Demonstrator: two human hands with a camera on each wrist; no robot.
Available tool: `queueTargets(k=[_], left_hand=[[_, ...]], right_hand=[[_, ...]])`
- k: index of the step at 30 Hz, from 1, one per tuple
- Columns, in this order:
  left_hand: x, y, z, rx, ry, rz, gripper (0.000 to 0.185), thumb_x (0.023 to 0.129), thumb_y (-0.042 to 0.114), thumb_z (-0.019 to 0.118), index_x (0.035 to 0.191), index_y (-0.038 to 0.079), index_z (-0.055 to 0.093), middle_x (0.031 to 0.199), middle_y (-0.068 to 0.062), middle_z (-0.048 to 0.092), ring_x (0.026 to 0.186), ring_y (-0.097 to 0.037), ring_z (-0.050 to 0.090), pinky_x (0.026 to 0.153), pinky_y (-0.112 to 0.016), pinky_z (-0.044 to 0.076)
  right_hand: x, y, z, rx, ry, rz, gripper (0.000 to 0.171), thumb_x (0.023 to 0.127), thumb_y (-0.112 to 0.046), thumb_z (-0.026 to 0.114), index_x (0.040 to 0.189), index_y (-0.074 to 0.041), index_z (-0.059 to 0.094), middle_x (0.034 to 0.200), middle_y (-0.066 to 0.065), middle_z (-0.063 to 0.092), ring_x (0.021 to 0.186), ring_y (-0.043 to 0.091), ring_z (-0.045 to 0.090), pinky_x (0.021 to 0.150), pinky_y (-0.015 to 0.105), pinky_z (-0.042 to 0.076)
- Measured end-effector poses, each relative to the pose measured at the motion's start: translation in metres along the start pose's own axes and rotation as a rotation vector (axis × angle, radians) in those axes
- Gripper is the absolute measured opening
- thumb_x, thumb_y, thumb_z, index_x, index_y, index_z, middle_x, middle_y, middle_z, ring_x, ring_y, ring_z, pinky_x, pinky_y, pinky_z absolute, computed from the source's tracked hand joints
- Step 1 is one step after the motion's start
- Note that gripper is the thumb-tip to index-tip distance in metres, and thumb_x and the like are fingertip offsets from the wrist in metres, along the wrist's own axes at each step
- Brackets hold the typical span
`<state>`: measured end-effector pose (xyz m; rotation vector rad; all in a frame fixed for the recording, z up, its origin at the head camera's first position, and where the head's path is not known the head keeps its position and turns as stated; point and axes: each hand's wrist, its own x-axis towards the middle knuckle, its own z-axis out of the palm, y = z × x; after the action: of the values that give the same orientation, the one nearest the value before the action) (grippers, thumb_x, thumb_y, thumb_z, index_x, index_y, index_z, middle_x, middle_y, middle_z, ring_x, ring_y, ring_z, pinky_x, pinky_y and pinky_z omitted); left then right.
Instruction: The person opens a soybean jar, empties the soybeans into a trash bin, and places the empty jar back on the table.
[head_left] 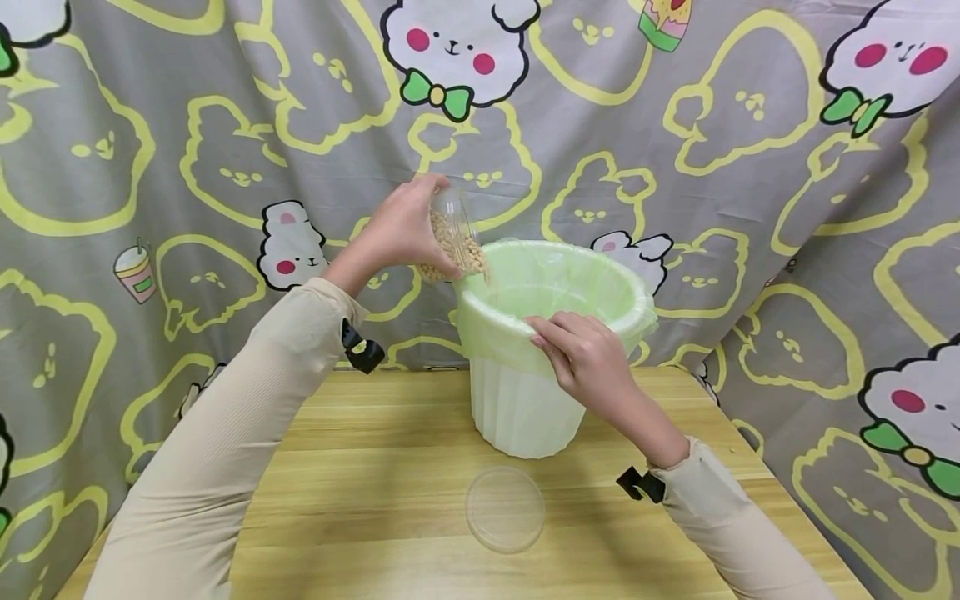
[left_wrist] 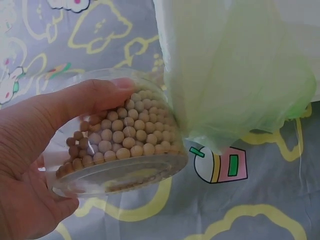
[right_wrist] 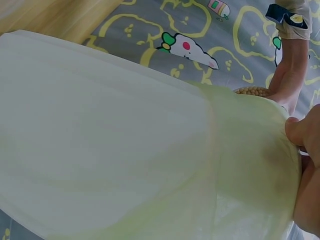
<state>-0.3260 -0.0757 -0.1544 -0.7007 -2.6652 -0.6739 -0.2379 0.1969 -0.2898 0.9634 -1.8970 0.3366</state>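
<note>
My left hand (head_left: 408, 223) grips a clear plastic jar (left_wrist: 120, 175) of small round tan beads (left_wrist: 132, 127). In the head view the jar is tipped over the left rim of a white bin (head_left: 525, 408), and some beads show near its mouth at the rim. A thin green bag (head_left: 592, 292) lines the bin and folds down over its outside. My right hand (head_left: 592, 358) pinches the near rim and liner between thumb and fingers; in the right wrist view its thumb presses on the outside of the bag. The bin's floor is hidden.
A clear round lid (head_left: 505, 509) lies flat on the wooden table (head_left: 360, 500) in front of the bin. Behind and at the sides hangs a grey curtain (head_left: 225, 167) with cartoon prints, close to the bin's back.
</note>
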Motion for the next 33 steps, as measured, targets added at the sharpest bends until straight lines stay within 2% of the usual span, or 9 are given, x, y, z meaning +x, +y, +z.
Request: queueTargets(k=[9,33], left_hand=[[0.0,0.003,0.0,0.02,-0.014,0.014,0.12,0.058,0.031,0.099,0.156,0.009,0.034,0.157,-0.012,0.043,0.146,-0.035,0.038,0.117,-0.055,0.039],[0.001,0.016,0.002,0.096,-0.032,0.031,0.123,0.056,0.03,0.101,0.159,0.018,0.035,0.165,-0.005,0.034,0.152,-0.029,0.028,0.114,-0.063,0.039]], right_hand=[[0.001,0.0,-0.003,0.012,-0.031,0.011,0.026,0.104,-0.021,0.059,0.11,-0.003,0.077,0.076,0.006,0.066,0.06,0.017,0.048,0.06,0.038,0.049],[0.001,0.0,-0.004,0.01,-0.03,0.01,0.022,0.101,-0.018,0.063,0.11,-0.003,0.077,0.078,0.006,0.066,0.061,0.018,0.05,0.059,0.037,0.047]])
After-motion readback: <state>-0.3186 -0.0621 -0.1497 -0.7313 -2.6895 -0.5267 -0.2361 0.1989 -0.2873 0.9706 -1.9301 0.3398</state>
